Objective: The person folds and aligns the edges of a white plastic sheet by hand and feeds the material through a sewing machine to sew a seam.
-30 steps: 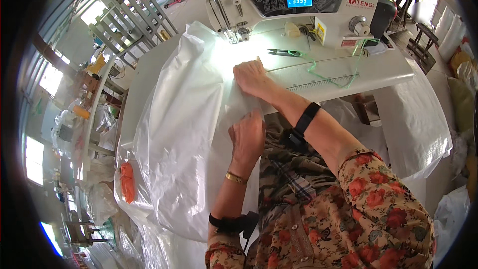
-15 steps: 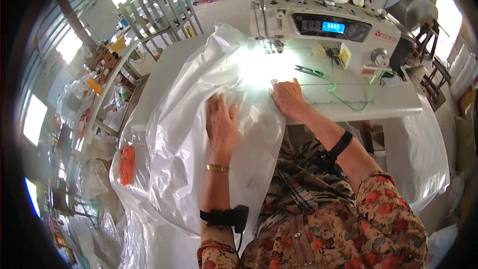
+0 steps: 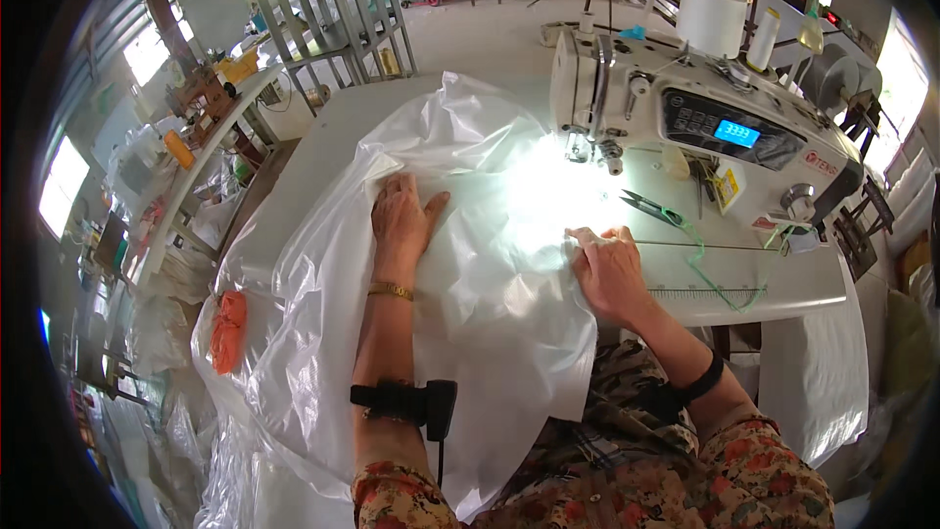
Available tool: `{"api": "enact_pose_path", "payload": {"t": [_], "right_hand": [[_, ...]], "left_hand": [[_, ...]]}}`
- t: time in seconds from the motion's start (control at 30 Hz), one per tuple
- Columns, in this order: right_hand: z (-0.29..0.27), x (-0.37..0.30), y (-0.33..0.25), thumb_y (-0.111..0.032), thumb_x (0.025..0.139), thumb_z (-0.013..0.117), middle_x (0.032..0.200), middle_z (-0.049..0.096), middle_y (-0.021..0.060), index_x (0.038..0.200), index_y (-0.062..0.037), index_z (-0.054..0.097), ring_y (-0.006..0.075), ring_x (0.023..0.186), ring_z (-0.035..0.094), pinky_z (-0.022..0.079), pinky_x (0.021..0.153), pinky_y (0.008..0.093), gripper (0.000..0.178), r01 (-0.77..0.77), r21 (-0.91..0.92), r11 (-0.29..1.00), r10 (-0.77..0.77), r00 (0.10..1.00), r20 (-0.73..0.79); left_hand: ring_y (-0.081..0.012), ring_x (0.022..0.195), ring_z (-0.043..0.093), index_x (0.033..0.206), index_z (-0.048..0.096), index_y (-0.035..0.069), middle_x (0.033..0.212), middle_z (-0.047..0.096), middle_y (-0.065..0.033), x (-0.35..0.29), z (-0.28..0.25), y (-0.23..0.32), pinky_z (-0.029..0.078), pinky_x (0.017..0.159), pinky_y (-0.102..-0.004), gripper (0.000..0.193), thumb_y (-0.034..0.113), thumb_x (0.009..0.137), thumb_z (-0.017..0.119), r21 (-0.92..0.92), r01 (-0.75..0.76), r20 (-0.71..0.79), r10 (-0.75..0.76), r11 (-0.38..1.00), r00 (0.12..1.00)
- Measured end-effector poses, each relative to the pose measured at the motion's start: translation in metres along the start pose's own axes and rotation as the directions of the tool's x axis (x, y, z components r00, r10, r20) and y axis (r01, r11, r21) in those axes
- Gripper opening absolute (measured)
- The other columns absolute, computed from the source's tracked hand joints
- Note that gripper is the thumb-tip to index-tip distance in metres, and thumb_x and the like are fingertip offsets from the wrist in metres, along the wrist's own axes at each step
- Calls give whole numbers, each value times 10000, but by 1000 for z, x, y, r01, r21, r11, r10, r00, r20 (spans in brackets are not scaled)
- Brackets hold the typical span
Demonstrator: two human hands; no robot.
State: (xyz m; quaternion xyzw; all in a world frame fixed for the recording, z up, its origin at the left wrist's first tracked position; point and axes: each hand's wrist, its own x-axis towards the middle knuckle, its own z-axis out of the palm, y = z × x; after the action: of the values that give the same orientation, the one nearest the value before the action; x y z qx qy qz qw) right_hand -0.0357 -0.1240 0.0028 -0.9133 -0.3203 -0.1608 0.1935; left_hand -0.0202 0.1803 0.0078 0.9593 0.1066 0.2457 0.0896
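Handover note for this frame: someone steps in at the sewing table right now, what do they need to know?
Left hand: flat, palm down, fingers spread on the white plastic sheet, left of the needle.
Right hand: resting on the sheet's right edge at the table front; whether it pinches the edge cannot be told.
Sheet: bunched over the table, hanging off the near-left side, brightly lit under the sewing machine head.
Snips lie beside the machine.
Done: sheet laid at the needle. Any stitched seam is lost in the glare.
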Motion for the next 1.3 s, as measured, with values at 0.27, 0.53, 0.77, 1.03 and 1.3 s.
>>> {"api": "enact_pose_path", "payload": {"t": [0.27, 0.53, 0.77, 1.03, 1.3], "right_hand": [[-9, 6, -9, -73, 839, 517, 737, 658, 121, 1055, -45, 643, 319, 808, 572, 384, 883, 394, 252, -21, 92, 996, 23, 999, -26], [-10, 8, -11, -78, 847, 521, 784, 674, 119, 1051, -47, 643, 314, 828, 582, 392, 865, 393, 240, -10, 68, 998, 10, 1000, -10], [-14, 10, -5, -73, 845, 536, 775, 675, 123, 1032, -36, 641, 308, 788, 593, 395, 864, 400, 218, -47, 112, 993, 37, 995, 91], [-14, 12, -14, -72, 865, 521, 740, 675, 133, 1013, -9, 646, 290, 711, 611, 399, 865, 377, 203, 28, 132, 991, -25, 999, -24], [-18, 12, -10, -79, 874, 512, 753, 678, 132, 986, -6, 647, 275, 719, 626, 407, 863, 377, 190, 10, 143, 990, -8, 1000, -15]], "left_hand": [[-384, 1216, 480, 1184, 535, -60, 1265, 535, -259, -3, 3, 0, 378, 1041, -423, 556, 395, 876, 620, -50, -62, -49, 60, 997, 997], [-387, 1226, 474, 1183, 552, -45, 1279, 528, -261, -4, -1, -2, 369, 1049, -425, 501, 348, 880, 621, -84, -86, -53, 82, 993, 995], [-342, 1095, 574, 1134, 588, -8, 1197, 607, -170, 2, -23, 28, 447, 942, -414, 315, 194, 893, 605, -178, -192, -241, 147, 965, 959], [-288, 1091, 549, 1048, 620, 29, 1107, 604, -114, 88, 3, 111, 410, 1001, -372, 189, 54, 893, 516, -188, -684, -351, 602, 705, 717], [-280, 926, 544, 910, 662, 62, 897, 558, -88, 89, 28, 113, 430, 908, -382, 97, 130, 882, 597, -333, -661, -231, 622, 672, 748]]}}
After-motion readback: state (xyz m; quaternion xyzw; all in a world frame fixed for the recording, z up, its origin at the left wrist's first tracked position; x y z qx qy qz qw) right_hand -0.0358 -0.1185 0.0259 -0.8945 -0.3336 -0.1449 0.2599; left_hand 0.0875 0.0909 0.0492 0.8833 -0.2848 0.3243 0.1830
